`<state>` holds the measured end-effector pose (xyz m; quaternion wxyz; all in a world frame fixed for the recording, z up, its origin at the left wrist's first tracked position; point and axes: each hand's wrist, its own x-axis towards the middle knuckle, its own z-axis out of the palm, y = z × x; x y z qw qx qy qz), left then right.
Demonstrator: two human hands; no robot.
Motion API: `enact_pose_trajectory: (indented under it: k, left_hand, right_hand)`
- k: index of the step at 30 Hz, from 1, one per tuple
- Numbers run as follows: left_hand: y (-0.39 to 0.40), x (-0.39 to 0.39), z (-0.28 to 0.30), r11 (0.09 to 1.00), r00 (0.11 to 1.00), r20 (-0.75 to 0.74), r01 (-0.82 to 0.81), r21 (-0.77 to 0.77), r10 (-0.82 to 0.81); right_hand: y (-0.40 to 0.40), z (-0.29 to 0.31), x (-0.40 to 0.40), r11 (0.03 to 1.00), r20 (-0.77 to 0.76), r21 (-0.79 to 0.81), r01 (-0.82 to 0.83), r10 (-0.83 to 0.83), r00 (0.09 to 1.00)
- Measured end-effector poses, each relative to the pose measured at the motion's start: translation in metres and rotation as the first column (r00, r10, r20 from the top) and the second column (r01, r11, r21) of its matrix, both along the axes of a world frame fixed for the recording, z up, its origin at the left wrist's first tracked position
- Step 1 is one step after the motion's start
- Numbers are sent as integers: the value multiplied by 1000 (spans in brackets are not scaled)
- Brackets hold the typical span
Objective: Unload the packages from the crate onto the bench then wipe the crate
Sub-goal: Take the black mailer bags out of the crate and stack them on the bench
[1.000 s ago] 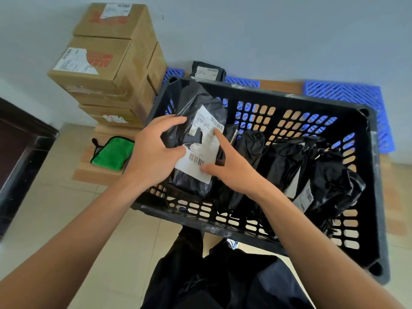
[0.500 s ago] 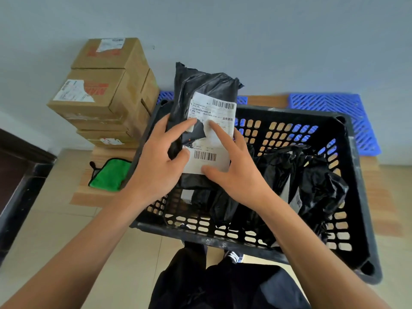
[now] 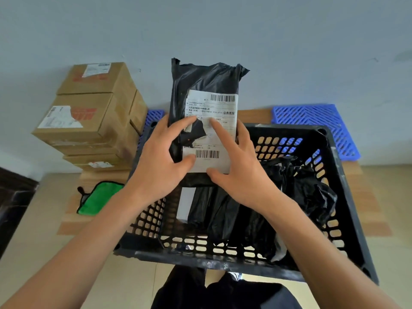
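Head | both hands [image 3: 160, 166] [image 3: 240, 172] grasping black package [image 3: 205, 81] above crate [image 3: 334, 166] | torn label [image 3: 219, 112]: barcodes, Chinese print

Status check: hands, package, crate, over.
Both hands, left and right, grip one black package, held upright above the crate. More packages inside. Green cloth untouched. Nothing blocking.

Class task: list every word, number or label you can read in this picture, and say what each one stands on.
"业务类型": on the white shipping label of the black package held by the left hand and right hand.
Barcodes and remaining print on that label: too small to read.
Labels and red marks on the cardboard boxes: blurred, unreadable.
Labels on packages in the crate: unreadable.
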<state>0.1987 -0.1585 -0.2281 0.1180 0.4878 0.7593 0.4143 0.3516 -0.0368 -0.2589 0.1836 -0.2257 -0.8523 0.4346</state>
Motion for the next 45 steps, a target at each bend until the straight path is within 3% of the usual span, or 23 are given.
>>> enact_pose_trajectory:
  k: [3, 13, 22, 27, 32, 38, 42, 45]
  left_hand:
    - [10, -22, 10, 1000, 1000, -25, 5, 11, -4]
    - [60, -132, 39, 987, 998, -54, 36, 154, -28]
    - [101, -223, 7, 989, 994, -17, 107, 101, -106]
    - [131, -244, -24, 981, 979, 85, 191, -30, -188]
    - [168, -265, -67, 956, 963, 156, 245, -162, -220]
    - [210, -265, -129, 922, 911, 352, 308, -234, -215]
    - [225, -261, -168, 865, 905, 332, 375, -333, -265]
    - [230, -259, -189, 832, 902, 335, 395, -389, -271]
  right_hand:
    - [9, 11, -19, 994, 5, 106, 15, -15, 1000]
    - [56, 49, -118, 969, 31, 246, 12, -20, 999]
    - [107, 40, -194, 918, 217, 394, -37, -53, 975]
    - [135, 16, -209, 930, 351, 361, -65, -71, 934]
    - [170, -12, -227, 971, 505, 230, -67, -60, 861]
    - [215, -58, -235, 986, 668, 134, -94, -20, 744]
    - [230, -92, -234, 985, 784, 87, -146, 23, 620]
    - [239, -113, -235, 986, 804, 58, -156, 47, 593]
